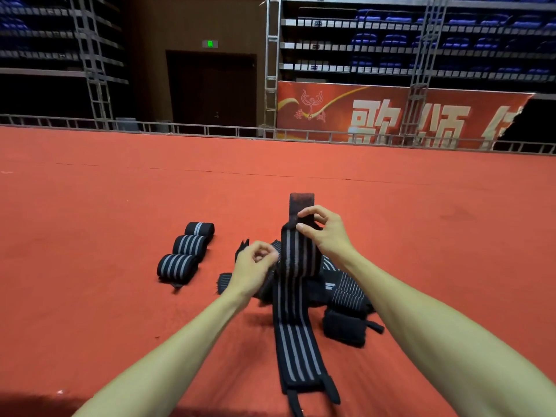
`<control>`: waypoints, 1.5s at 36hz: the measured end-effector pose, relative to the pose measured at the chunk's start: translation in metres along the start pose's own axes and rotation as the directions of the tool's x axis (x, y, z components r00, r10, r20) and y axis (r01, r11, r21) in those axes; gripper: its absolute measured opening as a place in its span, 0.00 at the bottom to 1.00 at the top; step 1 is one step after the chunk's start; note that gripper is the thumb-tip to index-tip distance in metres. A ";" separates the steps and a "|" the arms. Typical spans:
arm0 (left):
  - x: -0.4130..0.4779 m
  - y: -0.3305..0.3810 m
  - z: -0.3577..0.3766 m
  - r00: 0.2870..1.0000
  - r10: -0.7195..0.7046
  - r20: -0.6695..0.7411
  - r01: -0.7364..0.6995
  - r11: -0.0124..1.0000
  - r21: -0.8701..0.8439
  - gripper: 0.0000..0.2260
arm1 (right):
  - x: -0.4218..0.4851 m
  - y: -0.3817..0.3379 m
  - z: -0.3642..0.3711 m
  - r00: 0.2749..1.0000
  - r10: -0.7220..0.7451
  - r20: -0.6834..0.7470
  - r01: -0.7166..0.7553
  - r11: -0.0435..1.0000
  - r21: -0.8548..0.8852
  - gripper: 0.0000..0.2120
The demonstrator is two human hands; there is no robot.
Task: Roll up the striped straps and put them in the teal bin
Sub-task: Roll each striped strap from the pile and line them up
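Note:
A long black strap with grey stripes (pixel 296 335) hangs from my hands down to the red floor, its loop end lying near the bottom edge. My right hand (pixel 326 230) pinches the strap's top, just below its plain black tab. My left hand (pixel 255 266) has its fingers curled at the strap's left edge, a bit lower. Three rolled striped straps (pixel 188 255) lie in a row on the floor to the left. A heap of loose striped straps (pixel 346 299) sits behind and right of my hands. No teal bin is in view.
The red carpeted floor (pixel 90 236) stretches wide on all sides. A low metal rail (pixel 210 129) bounds its far edge. Beyond stand truss towers, a red banner (pixel 391 115), a dark doorway and rows of blue seats.

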State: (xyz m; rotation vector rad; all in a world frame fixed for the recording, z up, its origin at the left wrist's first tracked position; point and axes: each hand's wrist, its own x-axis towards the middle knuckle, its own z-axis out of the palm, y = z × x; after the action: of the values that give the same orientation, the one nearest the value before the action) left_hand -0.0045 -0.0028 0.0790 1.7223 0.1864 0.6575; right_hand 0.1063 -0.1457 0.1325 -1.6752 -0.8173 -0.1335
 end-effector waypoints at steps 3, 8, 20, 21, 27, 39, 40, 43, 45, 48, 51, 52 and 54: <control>0.023 0.005 0.001 1.000 -0.009 -0.016 0.008 0.996 -0.085 0.03 | -0.007 0.012 0.006 0.999 0.010 0.050 -0.010 1.000 0.007 0.10; 0.050 0.004 0.009 0.998 0.012 0.064 -0.005 0.993 -0.119 0.04 | -0.011 0.032 0.012 0.992 0.031 0.122 -0.035 0.999 0.031 0.09; 0.091 -0.042 0.022 0.987 0.151 0.047 -0.156 0.980 0.127 0.08 | 0.005 0.087 0.023 0.987 0.026 0.159 -0.036 0.998 0.058 0.06; 0.095 -0.043 0.023 0.983 0.176 0.060 -0.183 0.972 0.148 0.08 | 0.011 0.089 0.024 0.994 0.029 0.107 -0.039 0.995 0.093 0.05; 0.117 -0.042 0.032 0.977 0.173 0.124 -0.188 0.975 0.121 0.09 | 0.046 0.097 0.025 0.991 0.054 -0.118 -0.037 0.989 0.140 0.07; 0.142 -0.049 0.036 0.989 0.045 0.144 -0.051 0.998 0.038 0.08 | 0.057 0.116 0.030 0.981 0.034 -0.190 -0.003 0.987 0.162 0.11; 0.143 -0.050 0.036 0.989 0.044 0.139 -0.050 0.998 0.036 0.08 | 0.058 0.115 0.030 0.982 0.035 -0.186 -0.004 0.986 0.168 0.11; 0.144 -0.047 0.035 0.988 0.066 0.137 -0.075 0.995 0.066 0.09 | 0.058 0.113 0.032 0.978 0.039 -0.205 0.001 0.981 0.193 0.10; 0.146 -0.044 0.034 0.987 0.075 0.145 -0.089 0.992 0.093 0.10 | 0.057 0.111 0.034 0.973 0.041 -0.227 0.004 0.980 0.197 0.10; 0.149 -0.041 0.031 0.987 0.066 0.143 -0.075 0.995 0.060 0.09 | 0.057 0.108 0.037 0.965 0.036 -0.261 0.017 0.980 0.198 0.10; 0.149 -0.037 0.030 0.986 0.016 0.169 -0.010 0.999 -0.039 0.06 | 0.057 0.106 0.038 0.959 0.026 -0.281 0.031 0.980 0.196 0.10; 0.149 -0.036 0.029 0.984 0.011 0.180 0.001 0.998 -0.069 0.04 | 0.057 0.105 0.038 0.960 0.022 -0.279 0.035 0.980 0.197 0.10; 0.150 -0.036 0.030 0.984 0.032 0.178 -0.012 0.994 -0.111 0.05 | 0.056 0.102 0.039 0.964 0.024 -0.266 0.034 0.976 0.213 0.10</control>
State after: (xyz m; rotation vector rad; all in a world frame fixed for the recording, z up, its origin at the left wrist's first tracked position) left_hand 0.1423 0.0505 0.0905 1.6690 0.0046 0.5154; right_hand 0.1940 -0.0910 0.0659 -1.4132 -0.6085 -0.2597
